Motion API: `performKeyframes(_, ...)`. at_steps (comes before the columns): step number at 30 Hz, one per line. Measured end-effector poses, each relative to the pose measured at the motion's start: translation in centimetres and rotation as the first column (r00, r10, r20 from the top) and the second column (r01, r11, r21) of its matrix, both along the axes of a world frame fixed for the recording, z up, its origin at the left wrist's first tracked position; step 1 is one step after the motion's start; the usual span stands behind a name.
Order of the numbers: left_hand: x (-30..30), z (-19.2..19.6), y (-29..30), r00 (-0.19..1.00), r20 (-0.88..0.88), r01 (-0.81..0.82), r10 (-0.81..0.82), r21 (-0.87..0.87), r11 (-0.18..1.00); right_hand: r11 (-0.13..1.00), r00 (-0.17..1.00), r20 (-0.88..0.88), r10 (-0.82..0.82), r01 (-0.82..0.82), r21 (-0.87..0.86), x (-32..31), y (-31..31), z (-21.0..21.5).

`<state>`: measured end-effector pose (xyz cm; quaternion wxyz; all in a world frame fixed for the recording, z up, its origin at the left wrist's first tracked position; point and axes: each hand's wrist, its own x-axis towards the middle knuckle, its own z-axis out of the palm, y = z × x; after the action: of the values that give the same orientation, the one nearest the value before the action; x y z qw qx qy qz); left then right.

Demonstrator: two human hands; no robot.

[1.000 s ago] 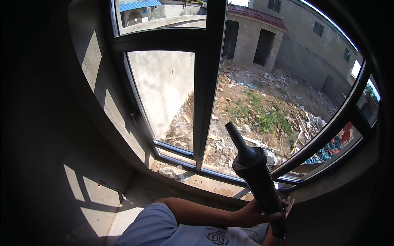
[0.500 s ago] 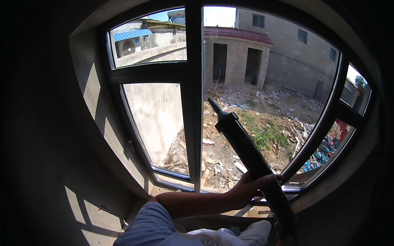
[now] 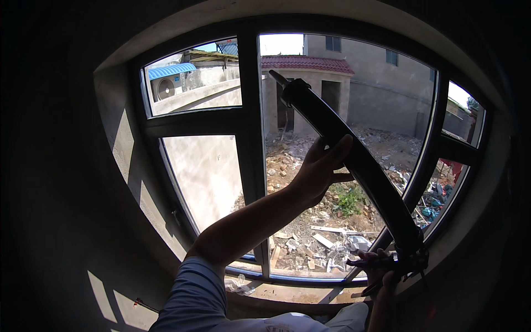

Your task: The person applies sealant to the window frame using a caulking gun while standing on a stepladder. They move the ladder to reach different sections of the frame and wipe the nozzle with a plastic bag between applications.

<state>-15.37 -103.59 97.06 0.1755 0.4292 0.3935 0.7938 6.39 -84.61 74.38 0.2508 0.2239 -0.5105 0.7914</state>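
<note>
A long dark caulking gun [image 3: 354, 160] ran diagonally across the right half of the frame, its nozzle [image 3: 278, 78] at upper centre, just right of the window's central upright [image 3: 251, 149], and its handle end at lower right. The raised, slanted attitude apparently served to bring the nozzle toward the upper part of the dark window frame.

The left hand [image 3: 319, 169], at centre frame, cradled the barrel from below and behind: fingers curved loosely against the tube and only partly closed, steadying rather than clamping it, by appearance. The forearm rose from a blue sleeve [image 3: 193, 293] at the lower edge.

The right hand [image 3: 381, 268], at lower right, was wrapped around the handle and trigger [image 3: 406, 260]; shadow hid how tightly the fingers closed.

Beyond the glass lay a rubble-strewn yard [image 3: 332, 232], a small building with a red roof [image 3: 307, 63], and, at upper left, a blue roof [image 3: 168, 71]. Sunlit patches fell on the wall at lower left.
</note>
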Motion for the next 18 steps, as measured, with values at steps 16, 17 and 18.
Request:
performKeyframes(16, -15.9, 17.2, 3.5, 0.967, -0.15, -0.209, 0.206, -0.004, 0.978, 0.884, 0.974, -0.111, -0.198, 0.226, 0.409, -12.9, 4.7, 22.7)
performKeyframes(17, -16.9, 18.2, 3.5, 0.968, -0.173, -0.185, 0.181, -0.005, 0.983, 0.887, 0.973, -0.101, -0.209, 0.232, 0.4, -13.4, 4.7, 24.0)
performKeyframes(18, -17.7, 18.9, 3.4, 0.969, -0.181, -0.177, 0.171, -0.02, 0.984, 0.889, 0.971, -0.091, -0.22, 0.238, 0.392, -14.0, 4.6, 25.0)
